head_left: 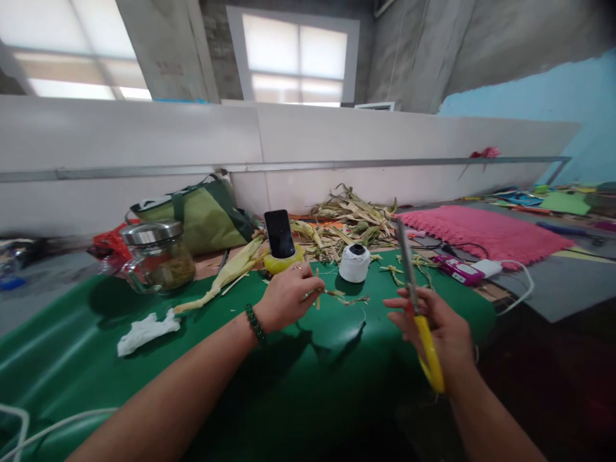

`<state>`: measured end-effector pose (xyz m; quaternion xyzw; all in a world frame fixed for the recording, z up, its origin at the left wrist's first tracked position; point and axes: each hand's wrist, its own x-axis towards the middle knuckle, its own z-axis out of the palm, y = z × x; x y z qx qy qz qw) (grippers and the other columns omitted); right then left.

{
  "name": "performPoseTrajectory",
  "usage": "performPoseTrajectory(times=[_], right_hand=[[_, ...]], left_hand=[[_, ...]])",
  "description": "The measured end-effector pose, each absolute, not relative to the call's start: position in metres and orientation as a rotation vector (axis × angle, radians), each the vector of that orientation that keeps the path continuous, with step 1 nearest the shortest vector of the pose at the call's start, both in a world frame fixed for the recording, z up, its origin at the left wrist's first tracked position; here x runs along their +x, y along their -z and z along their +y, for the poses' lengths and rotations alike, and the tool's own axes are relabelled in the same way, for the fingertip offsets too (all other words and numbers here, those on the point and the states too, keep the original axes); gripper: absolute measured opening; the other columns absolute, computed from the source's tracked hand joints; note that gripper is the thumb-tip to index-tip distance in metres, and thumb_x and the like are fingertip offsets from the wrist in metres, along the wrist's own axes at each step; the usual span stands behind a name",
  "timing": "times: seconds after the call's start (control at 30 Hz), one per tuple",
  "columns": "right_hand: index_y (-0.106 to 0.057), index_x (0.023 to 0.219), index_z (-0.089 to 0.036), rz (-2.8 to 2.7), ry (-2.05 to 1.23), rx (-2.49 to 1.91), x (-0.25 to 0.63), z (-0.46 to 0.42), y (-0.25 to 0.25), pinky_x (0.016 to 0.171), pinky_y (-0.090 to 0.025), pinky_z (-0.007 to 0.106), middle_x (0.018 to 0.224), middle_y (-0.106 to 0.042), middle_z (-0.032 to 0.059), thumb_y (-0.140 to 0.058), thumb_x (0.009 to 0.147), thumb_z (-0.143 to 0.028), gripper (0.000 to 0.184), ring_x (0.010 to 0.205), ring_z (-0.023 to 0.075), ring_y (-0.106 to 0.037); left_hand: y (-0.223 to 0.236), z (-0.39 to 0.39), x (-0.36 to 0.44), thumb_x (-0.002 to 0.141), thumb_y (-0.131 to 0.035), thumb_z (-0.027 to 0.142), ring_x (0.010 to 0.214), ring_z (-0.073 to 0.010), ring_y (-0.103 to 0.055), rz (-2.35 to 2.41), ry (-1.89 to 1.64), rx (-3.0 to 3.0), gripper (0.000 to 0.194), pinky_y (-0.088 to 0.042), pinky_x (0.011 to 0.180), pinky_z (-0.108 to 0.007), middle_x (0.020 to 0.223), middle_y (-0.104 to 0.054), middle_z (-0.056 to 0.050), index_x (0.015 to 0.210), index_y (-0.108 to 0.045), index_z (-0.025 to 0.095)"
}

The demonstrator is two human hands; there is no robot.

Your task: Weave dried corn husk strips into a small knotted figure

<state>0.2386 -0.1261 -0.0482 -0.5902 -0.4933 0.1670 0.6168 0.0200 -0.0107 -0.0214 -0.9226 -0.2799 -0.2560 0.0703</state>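
Observation:
My left hand [287, 296], with a dark green bead bracelet at the wrist, pinches a thin twisted strip of dried corn husk [344, 299] that sticks out to the right. Several fingers of my right hand [450, 330] are wrapped around scissors with yellow handles [430, 356]. Their blades point up and look closed together; motion blurs them a little. Between the hands, farther back, a white spool of thread [355, 264] stands on the green mat [346, 398]. Behind my left hand, a phone [280, 233] leans upright in a yellow roll of tape [283, 260].
A pile of dried husks [356, 215] lies at the back. On the left are a glass jar [163, 260], a green bag [206, 215], a long pale husk [224, 279] and crumpled tissue [148, 333]. To the right sit a purple power bank [459, 269] with a white cable and pink fabric [486, 231].

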Motion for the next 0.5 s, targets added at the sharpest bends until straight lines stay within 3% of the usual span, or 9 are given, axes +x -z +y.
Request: performPoseTrajectory(times=[0.1, 0.23, 0.33, 0.43, 0.5], right_hand=[[-0.058, 0.092, -0.025, -1.297, -0.475, -1.303, 0.22, -0.112, 0.052, 0.067, -0.053, 0.035, 0.081, -0.071, 0.0043, -0.081, 0.057, -0.042, 0.046, 0.073, 0.0232, -0.066], [-0.06, 0.089, -0.024, -1.4, -0.483, -1.282, 0.2, -0.1, 0.06, 0.059, -0.049, 0.027, 0.07, -0.067, -0.0003, -0.075, 0.066, -0.032, 0.029, 0.059, 0.0156, -0.059], [-0.059, 0.089, -0.022, -1.33, -0.487, -1.242, 0.194, -0.096, 0.063, 0.058, -0.048, 0.025, 0.069, -0.064, -0.0008, -0.071, 0.07, -0.029, 0.024, 0.059, 0.0136, -0.057], [-0.055, 0.091, -0.022, -1.117, -0.582, -1.147, 0.192, -0.096, 0.061, 0.05, -0.046, 0.022, 0.071, -0.061, -0.0012, -0.073, 0.07, -0.033, 0.03, 0.055, 0.0115, -0.055], [-0.052, 0.091, -0.022, -0.955, -0.655, -1.077, 0.19, -0.096, 0.058, 0.04, -0.039, 0.02, 0.068, -0.057, -0.0035, -0.074, 0.069, -0.037, 0.034, 0.045, 0.0075, -0.047]], left_hand=[[0.02, -0.019, 0.023, 0.09, -0.044, 0.022, 0.073, -0.0154, -0.049, -0.627, 0.736, -2.713, 0.025, -0.04, 0.065, -0.025, 0.075, -0.053, -0.004, 0.082, -0.067, 0.02], [0.021, -0.022, 0.023, 0.09, -0.042, 0.02, 0.073, -0.0155, -0.05, -0.503, 0.738, -2.735, 0.027, -0.044, 0.07, -0.028, 0.077, -0.055, -0.005, 0.081, -0.067, 0.019], [0.02, -0.022, 0.022, 0.087, -0.049, 0.022, 0.081, -0.0182, -0.054, -0.569, 0.954, -2.803, 0.02, -0.047, 0.077, -0.033, 0.087, -0.06, -0.007, 0.096, -0.067, 0.02], [0.016, -0.02, 0.022, 0.076, -0.066, 0.035, 0.097, -0.0235, -0.056, -0.978, 1.445, -2.886, 0.053, -0.046, 0.088, -0.04, 0.109, -0.06, -0.011, 0.124, -0.054, 0.018], [0.014, -0.017, 0.023, 0.07, -0.071, 0.042, 0.098, -0.0252, -0.058, -1.339, 1.645, -3.053, 0.063, -0.046, 0.089, -0.041, 0.109, -0.063, -0.012, 0.125, -0.055, 0.016]])
